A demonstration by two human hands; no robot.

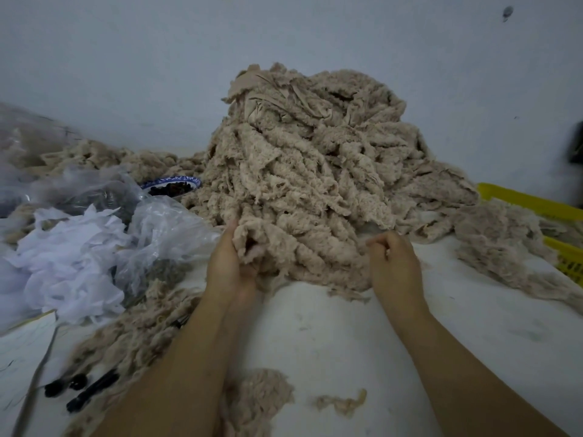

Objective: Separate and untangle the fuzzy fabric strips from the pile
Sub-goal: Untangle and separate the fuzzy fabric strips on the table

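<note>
A tall pile of beige fuzzy fabric strips [315,159] stands in the middle of the white table, against the wall. My left hand [228,266] grips a thick fold of fuzzy strip [255,238] at the pile's near foot, fingers curled up into it. My right hand [394,263] is at the pile's near right edge, fingers curled, pinching a thin bit of strip. More loose strips [132,335] trail along the table under my left forearm, and small tufts [340,403] lie near the front.
Clear plastic bags with white fabric scraps [72,260] fill the left side. A blue-rimmed bowl [172,186] with dark pieces sits behind them. Yellow baskets [542,206] stand at the right. Black scissors-like tools [85,389] lie at the front left. Bare white tabletop [331,335] shows between my arms.
</note>
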